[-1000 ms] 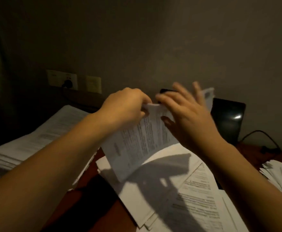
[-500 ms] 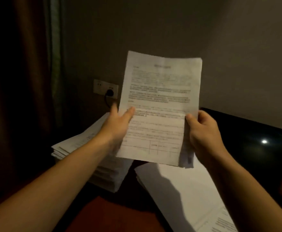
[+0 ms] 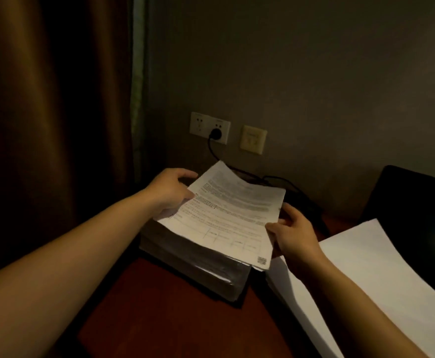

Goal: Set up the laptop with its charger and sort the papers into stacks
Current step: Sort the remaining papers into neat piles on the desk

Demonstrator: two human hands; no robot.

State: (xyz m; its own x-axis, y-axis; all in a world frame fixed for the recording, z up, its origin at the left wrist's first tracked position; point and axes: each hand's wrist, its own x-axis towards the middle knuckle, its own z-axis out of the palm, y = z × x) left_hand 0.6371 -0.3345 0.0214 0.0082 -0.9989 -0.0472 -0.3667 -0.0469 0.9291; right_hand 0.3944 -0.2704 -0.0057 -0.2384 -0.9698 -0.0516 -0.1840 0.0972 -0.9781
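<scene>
- Left hand (image 3: 171,192): clamped on the left edge of the sheet (image 3: 231,218), upper half, fingers curled under it.
- Right hand (image 3: 292,235): clamped on the right edge near the lower corner, thumb on top.
- Sheet: printed text, a ruled table low down and a small code at the near right corner. It lies at 4 o'clock from my left hand and 10 o'clock from my right. Long axis runs 7 to 1 o'clock, and both hands are on it.
- Stack (image 3: 193,267): thick, directly under the sheet, same axis. The sheet's near right corner overhangs, so I judge it needs squaring before release.
- Second stack (image 3: 366,267): blank side up, at 3 o'clock.
- Laptop (image 3: 417,202): dark, behind that stack.
- Black cable (image 3: 275,179): at 12 o'clock, plugged into the wall socket (image 3: 198,124).
</scene>
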